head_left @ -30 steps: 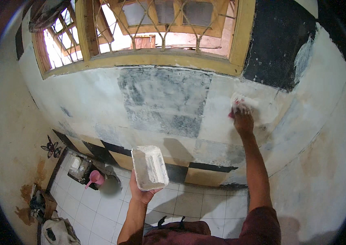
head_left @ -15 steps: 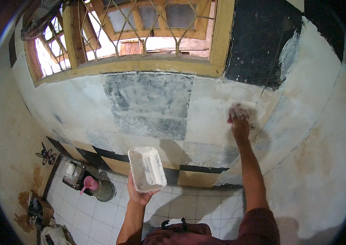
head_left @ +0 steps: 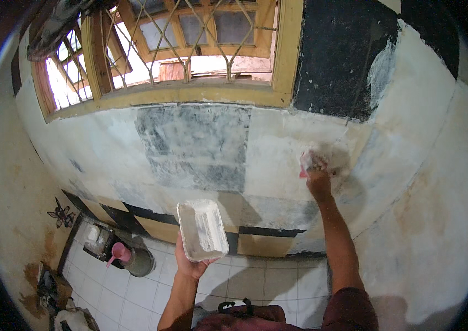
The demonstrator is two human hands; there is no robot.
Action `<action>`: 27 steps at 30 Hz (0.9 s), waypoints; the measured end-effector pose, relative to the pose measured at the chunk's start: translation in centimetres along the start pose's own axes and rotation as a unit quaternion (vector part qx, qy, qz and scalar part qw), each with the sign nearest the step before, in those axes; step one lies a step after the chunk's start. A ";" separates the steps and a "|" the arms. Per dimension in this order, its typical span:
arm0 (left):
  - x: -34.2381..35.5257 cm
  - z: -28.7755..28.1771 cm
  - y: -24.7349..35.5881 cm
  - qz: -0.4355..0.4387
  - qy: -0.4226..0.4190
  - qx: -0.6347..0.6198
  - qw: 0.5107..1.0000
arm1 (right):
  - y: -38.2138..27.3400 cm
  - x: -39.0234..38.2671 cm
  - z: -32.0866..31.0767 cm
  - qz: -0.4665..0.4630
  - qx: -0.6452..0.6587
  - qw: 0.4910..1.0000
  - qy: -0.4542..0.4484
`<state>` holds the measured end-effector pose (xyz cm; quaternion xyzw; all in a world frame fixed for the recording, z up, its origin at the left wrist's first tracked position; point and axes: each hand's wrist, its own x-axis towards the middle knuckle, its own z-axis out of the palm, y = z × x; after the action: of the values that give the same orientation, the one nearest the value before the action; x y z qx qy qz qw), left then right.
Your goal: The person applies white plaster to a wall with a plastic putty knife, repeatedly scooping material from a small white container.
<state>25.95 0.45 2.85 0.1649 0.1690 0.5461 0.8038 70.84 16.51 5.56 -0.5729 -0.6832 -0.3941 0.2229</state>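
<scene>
My left hand (head_left: 191, 268) grips the lower end of a rectangular tray (head_left: 187, 234), its inside coated with white paste that lies thickest along the right side. Out at the wall, my right hand (head_left: 317, 165) is closed on a small pinkish-red tool (head_left: 304, 164) smeared with white; its exact kind is partly hidden by the fingers. That tool is against the white-coated wall (head_left: 275, 140), below the window's right corner. White paste also covers the fingers of this hand.
Above is a yellow-framed window (head_left: 190, 96) with a metal grille. A black wall patch (head_left: 333, 60) lies right of it. At lower left stand a bucket (head_left: 144, 263), a pink dipper (head_left: 120, 251) and a dark box-like thing (head_left: 99, 241) on the tiled floor (head_left: 134, 295).
My right hand has moved slightly left and down along the wall with the pinkish-red tool. The tray in my left hand has shifted a little right. The view has turned slightly.
</scene>
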 end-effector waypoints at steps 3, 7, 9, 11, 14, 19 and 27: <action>-0.7 -0.1 0.3 -0.002 0.004 -0.010 1.000 | -1.6 -2.2 -3.4 0.044 0.125 0.982 -0.131; -0.9 -0.3 0.4 -0.012 -0.002 -0.001 1.000 | -0.6 0.6 -9.1 0.148 0.142 0.961 0.186; -1.2 -0.2 0.6 -0.008 0.006 -0.013 1.000 | 0.4 3.2 -11.4 0.308 0.269 0.876 0.255; -1.8 -0.3 0.9 -0.002 0.013 -0.018 1.000 | 2.4 4.8 -11.2 0.364 0.217 0.856 0.296; -3.0 0.1 1.3 0.014 0.034 -0.020 0.999 | 4.4 6.4 -9.3 0.419 0.076 0.856 0.292; -4.0 -0.7 2.5 0.044 0.011 -0.037 0.998 | -4.8 11.1 -4.6 0.298 -0.020 0.900 0.317; -3.8 -0.6 4.0 0.050 0.012 -0.030 0.998 | -21.7 12.8 -6.0 0.165 0.134 0.951 0.226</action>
<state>21.05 -1.65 4.46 0.1421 0.1534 0.5922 0.7782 46.01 18.79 12.62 -0.5385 -0.5572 -0.3755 0.5085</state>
